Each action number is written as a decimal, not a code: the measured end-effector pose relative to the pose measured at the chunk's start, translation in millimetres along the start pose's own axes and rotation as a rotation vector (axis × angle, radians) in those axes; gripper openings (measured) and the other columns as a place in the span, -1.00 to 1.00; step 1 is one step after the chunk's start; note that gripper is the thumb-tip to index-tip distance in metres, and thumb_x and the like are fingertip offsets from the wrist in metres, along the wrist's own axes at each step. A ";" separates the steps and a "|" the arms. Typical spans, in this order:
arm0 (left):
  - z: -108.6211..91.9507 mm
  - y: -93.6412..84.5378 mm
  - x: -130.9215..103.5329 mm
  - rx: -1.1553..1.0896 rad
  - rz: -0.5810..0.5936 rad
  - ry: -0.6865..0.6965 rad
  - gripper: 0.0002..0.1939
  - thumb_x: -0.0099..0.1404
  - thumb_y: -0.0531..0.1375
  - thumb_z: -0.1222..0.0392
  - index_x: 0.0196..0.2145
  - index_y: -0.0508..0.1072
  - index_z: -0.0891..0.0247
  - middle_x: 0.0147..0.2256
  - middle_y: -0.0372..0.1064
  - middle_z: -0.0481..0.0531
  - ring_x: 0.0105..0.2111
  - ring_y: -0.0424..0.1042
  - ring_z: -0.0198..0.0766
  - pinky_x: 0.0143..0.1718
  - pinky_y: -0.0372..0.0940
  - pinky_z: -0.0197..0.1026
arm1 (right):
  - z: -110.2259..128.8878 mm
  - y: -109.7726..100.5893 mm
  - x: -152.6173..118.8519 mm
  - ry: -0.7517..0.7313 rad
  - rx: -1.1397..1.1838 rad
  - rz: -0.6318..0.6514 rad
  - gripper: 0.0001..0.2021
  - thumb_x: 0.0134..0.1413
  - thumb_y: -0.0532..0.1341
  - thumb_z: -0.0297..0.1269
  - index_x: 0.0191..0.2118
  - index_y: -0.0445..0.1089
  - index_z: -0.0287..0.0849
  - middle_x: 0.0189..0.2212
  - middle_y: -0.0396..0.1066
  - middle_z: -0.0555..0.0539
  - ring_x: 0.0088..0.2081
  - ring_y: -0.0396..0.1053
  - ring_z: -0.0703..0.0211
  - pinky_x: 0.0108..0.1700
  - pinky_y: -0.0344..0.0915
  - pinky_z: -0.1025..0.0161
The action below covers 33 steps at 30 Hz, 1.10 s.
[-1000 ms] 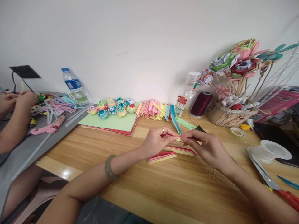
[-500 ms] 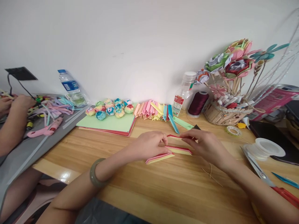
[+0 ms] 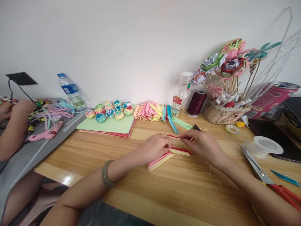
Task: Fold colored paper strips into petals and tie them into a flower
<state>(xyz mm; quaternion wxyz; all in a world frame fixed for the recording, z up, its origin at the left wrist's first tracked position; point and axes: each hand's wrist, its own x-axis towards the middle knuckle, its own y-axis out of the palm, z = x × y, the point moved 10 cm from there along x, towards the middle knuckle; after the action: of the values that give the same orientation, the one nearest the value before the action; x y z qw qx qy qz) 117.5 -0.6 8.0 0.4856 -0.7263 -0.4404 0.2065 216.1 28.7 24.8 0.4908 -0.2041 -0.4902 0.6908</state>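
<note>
My left hand (image 3: pixel 157 147), a bangle on its wrist, is closed with its fingers curled over pink and yellow folded paper strips (image 3: pixel 160 161) just above the wooden table. Across from it, my right hand (image 3: pixel 201 143) pinches the end of a thin red-edged folded paper strip (image 3: pixel 172 136). Between the hands lies another folded strip (image 3: pixel 182 152), red on top and pale yellow below, partly behind the left fingers. The fingertips of the left hand are partly hidden. A thin loose thread (image 3: pixel 213 175) lies below the right hand.
Behind are paper flowers (image 3: pixel 109 113) on green paper (image 3: pixel 105 125), a row of folded strips (image 3: pixel 147 111), a bottle (image 3: pixel 180 97), maroon thread (image 3: pixel 197 104) and a flower basket (image 3: pixel 225 114). Scissors (image 3: pixel 261 172) and a clear spool (image 3: pixel 262 146) lie right. A co-worker's hands (image 3: pixel 23 108) are at left.
The view has shifted slightly. My left hand has curled in more, and its pink and yellow strips have tilted more steeply and fanned wider. My right hand keeps its pinch.
</note>
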 end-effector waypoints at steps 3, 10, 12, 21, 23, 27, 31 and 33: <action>2.2 1.4 -0.7 -0.002 -0.025 -0.001 -0.85 0.18 0.08 0.25 -0.44 0.44 0.23 -0.38 0.42 -0.03 -0.31 0.34 -0.28 -0.27 0.19 -0.28 | -3.0 1.9 1.0 0.010 0.002 -0.009 -0.80 0.02 0.07 -0.30 -0.35 0.46 -0.10 -0.36 0.50 0.00 -0.37 0.40 0.16 -0.35 0.25 0.29; 3.2 2.9 -0.6 -0.020 -0.073 0.074 -0.83 0.21 0.07 0.26 -0.44 0.44 0.26 -0.39 0.42 -0.03 -0.33 0.35 -0.32 -0.25 0.21 -0.31 | -1.1 9.5 -0.5 0.024 0.027 0.013 -0.80 0.00 0.09 -0.30 -0.34 0.47 -0.10 -0.34 0.49 -0.01 -0.36 0.39 0.15 -0.36 0.24 0.28; 0.7 1.6 -1.0 -0.023 -0.085 0.104 -0.83 0.21 0.07 0.26 -0.45 0.45 0.27 -0.40 0.41 -0.02 -0.34 0.34 -0.33 -0.25 0.21 -0.32 | 1.2 14.3 -1.6 0.015 0.047 0.040 -0.81 -0.01 0.10 -0.30 -0.36 0.47 -0.08 -0.34 0.49 0.00 -0.38 0.39 0.17 -0.38 0.24 0.30; 1.4 -0.4 -0.6 0.034 -0.104 0.099 -0.80 0.20 0.09 0.23 -0.45 0.50 0.26 -0.44 0.37 -0.01 -0.37 0.30 -0.33 -0.30 0.19 -0.32 | 5.9 27.5 -1.8 -0.022 0.167 0.154 -0.78 0.00 0.09 -0.24 -0.35 0.49 -0.11 -0.42 0.50 0.00 -0.42 0.40 0.20 -0.40 0.26 0.33; 2.9 -1.9 -0.2 0.033 -0.124 0.097 -0.82 0.19 0.10 0.22 -0.45 0.50 0.26 -0.45 0.37 -0.02 -0.36 0.30 -0.32 -0.29 0.19 -0.31 | 8.8 28.7 -2.2 -0.034 0.223 0.186 -0.76 0.02 0.08 -0.22 -0.34 0.49 -0.12 -0.41 0.50 -0.01 -0.40 0.40 0.19 -0.39 0.27 0.33; 5.2 -2.0 1.0 -0.017 -0.125 0.086 -0.81 0.21 0.08 0.22 -0.41 0.50 0.23 -0.44 0.37 -0.03 -0.36 0.32 -0.34 -0.30 0.19 -0.32 | 14.9 26.1 -4.1 -0.074 0.232 0.187 -0.79 -0.01 0.12 -0.20 -0.34 0.48 -0.11 -0.40 0.50 -0.01 -0.41 0.39 0.19 -0.39 0.27 0.33; 16.9 -2.4 2.0 -0.126 -0.134 -0.038 -0.87 0.16 0.14 0.20 -0.34 0.45 0.24 -0.42 0.39 -0.06 -0.39 0.35 -0.35 -0.32 0.22 -0.33 | 21.0 20.5 -5.4 -0.123 0.116 0.134 -0.83 0.00 0.12 -0.24 -0.38 0.47 -0.09 -0.45 0.49 -0.01 -0.43 0.39 0.20 -0.40 0.26 0.33; 21.7 -5.4 1.3 -0.146 -0.172 -0.081 -0.74 0.10 0.20 0.17 -0.22 0.40 0.24 -0.33 0.39 -0.04 -0.39 0.36 -0.35 -0.33 0.23 -0.32 | 24.4 19.9 -5.7 -0.147 0.074 0.129 -0.81 0.04 0.10 -0.26 -0.39 0.47 -0.10 -0.44 0.48 -0.02 -0.42 0.39 0.20 -0.38 0.25 0.32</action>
<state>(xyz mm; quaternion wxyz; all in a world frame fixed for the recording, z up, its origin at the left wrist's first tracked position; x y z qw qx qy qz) 100.0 12.6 3.4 0.4290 -0.7105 -0.5342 0.1606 190.4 11.4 16.8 0.4153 -0.1660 -0.4848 0.7517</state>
